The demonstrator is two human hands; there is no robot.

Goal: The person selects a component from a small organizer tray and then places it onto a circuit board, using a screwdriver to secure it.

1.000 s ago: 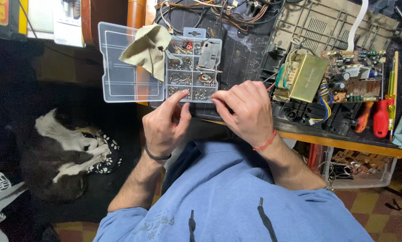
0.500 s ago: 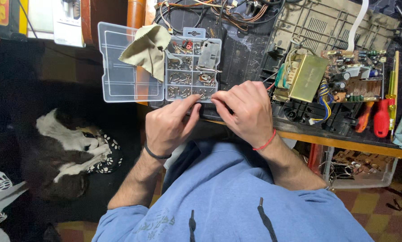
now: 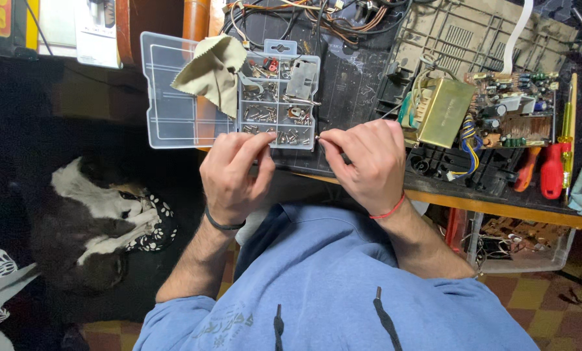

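The person's left hand (image 3: 232,175) hovers at the near edge of a clear plastic parts box (image 3: 279,97), its fingers curled and the thumb and forefinger drawn together over the front row of compartments; whether they pinch anything cannot be told. The right hand (image 3: 366,162) sits just beside the box's near right corner, closed in a pinch on a small metal part (image 3: 319,138) held at the fingertips, too tiny to identify. A red band circles the right wrist, a dark one the left.

The parts box lies open on the table (image 3: 499,208), its compartments holding small screws and metal bits, with the clear lid (image 3: 167,97) folded out flat on the side away from the right hand. A beige cloth (image 3: 213,71) is draped across the hinge between lid and box. Beyond the right hand from the box stands a brass-coloured transformer (image 3: 445,112), touching a green circuit board (image 3: 515,110) on a dark chassis. Farther still from the box lie red-handled screwdrivers (image 3: 551,169). On the floor, below the lid, a black and white cat (image 3: 89,221) is curled up.
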